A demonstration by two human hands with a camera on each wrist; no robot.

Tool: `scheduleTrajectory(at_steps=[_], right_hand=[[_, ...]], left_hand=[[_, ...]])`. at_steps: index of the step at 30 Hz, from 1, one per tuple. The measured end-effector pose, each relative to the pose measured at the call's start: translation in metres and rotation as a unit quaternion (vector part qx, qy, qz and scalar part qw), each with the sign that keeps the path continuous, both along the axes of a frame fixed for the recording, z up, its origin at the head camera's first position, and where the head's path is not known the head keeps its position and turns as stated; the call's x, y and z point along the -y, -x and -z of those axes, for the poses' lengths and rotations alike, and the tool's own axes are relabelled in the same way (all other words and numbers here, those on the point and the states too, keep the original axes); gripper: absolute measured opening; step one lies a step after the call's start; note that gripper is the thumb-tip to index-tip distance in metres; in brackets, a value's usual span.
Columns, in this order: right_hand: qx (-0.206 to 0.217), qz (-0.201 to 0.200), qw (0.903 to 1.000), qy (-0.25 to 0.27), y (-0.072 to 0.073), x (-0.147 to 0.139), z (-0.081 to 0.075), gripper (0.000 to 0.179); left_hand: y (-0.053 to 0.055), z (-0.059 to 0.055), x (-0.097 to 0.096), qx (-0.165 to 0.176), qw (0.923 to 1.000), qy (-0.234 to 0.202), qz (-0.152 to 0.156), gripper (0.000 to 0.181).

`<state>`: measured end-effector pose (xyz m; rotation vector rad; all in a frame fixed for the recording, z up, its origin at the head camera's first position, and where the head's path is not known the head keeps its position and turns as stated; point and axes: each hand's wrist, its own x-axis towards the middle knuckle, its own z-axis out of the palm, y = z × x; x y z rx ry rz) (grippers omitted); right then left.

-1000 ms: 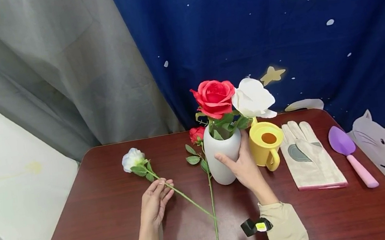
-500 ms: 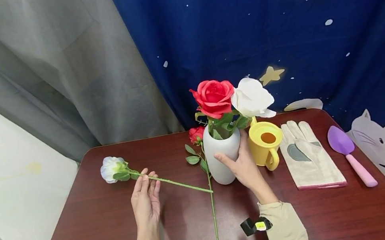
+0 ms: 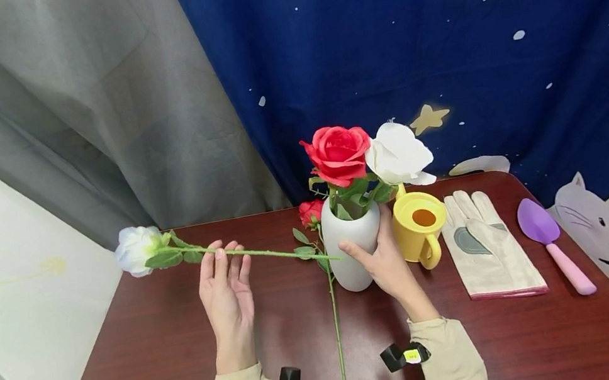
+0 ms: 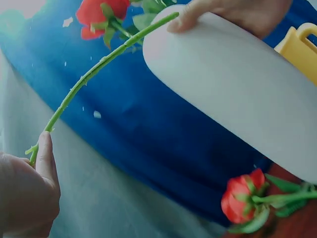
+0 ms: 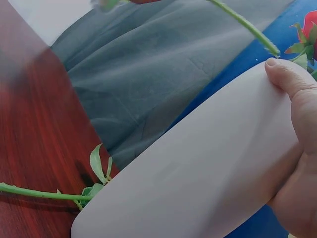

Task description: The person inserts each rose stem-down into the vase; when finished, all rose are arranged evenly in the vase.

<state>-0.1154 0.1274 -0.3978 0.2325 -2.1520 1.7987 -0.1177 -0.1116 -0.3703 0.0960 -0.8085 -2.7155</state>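
Note:
A pale white-blue artificial flower [image 3: 138, 251] lies nearly level above the table, its bloom to the left. My left hand [image 3: 228, 304] pinches its green stem [image 4: 81, 82] between thumb and fingers. The bare stem end points right, in front of the white vase [image 3: 347, 242] in the head view. Around the right side of that upright vase my right hand [image 3: 384, 262] grips, thumb across the front. A red rose [image 3: 339, 154] and a white flower [image 3: 399, 154] stand in the vase. Behind and left of it, a second red rose [image 3: 311, 213] lies on the table, partly hidden.
Right of the vase stands a yellow watering can [image 3: 419, 223]. Farther right lie a pair of cream gloves [image 3: 491, 249] and a purple trowel with a pink handle [image 3: 553, 245]. Grey and blue curtains [image 3: 291, 77] hang behind the dark red table [image 3: 149, 367].
The pale flower has turned from slanting to nearly level, its bloom moving left and its stem end rising. My left hand has moved up and slightly left. The right hand keeps holding the vase.

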Motion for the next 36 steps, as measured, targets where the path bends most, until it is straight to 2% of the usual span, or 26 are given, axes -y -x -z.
scheduleTrajectory(at_steps=[5, 8, 13, 18, 25, 30, 34, 36], right_hand=[[0.009, -0.003, 0.9999, -0.003, -0.010, 0.004, -0.020, 0.090], [0.015, -0.003, 0.9999, -0.001, -0.017, 0.007, -0.031, 0.087], [0.023, -0.002, 0.9997, 0.001, -0.017, 0.005, -0.031, 0.088], [0.023, -0.002, 0.9997, 0.000, -0.017, 0.006, -0.032, 0.088], [0.009, -0.002, 1.0000, 0.002, -0.016, 0.008, -0.032, 0.089], [-0.004, 0.007, 0.9999, -0.009, -0.017, 0.008, -0.031, 0.089], [-0.003, 0.011, 0.9999, -0.012, -0.017, 0.008, -0.031, 0.090], [-0.003, 0.010, 0.9999, -0.011, -0.017, 0.009, -0.031, 0.090]], left_hand=[[0.012, -0.024, -0.016, -0.039, 0.9992, 0.002, 0.009, 0.023], [0.021, -0.039, -0.028, -0.060, 0.9980, 0.015, 0.017, 0.019], [0.033, -0.054, -0.044, -0.097, 0.9929, 0.062, 0.028, 0.017], [0.038, -0.060, -0.050, -0.112, 0.9900, 0.083, 0.021, 0.019], [0.043, -0.062, -0.050, -0.122, 0.9874, 0.097, -0.026, 0.018], [0.048, -0.063, -0.053, -0.132, 0.9836, 0.116, -0.040, 0.013], [0.049, -0.066, -0.053, -0.143, 0.9767, 0.149, -0.059, 0.014], [0.048, -0.068, -0.053, -0.154, 0.9703, 0.172, -0.072, 0.015]])
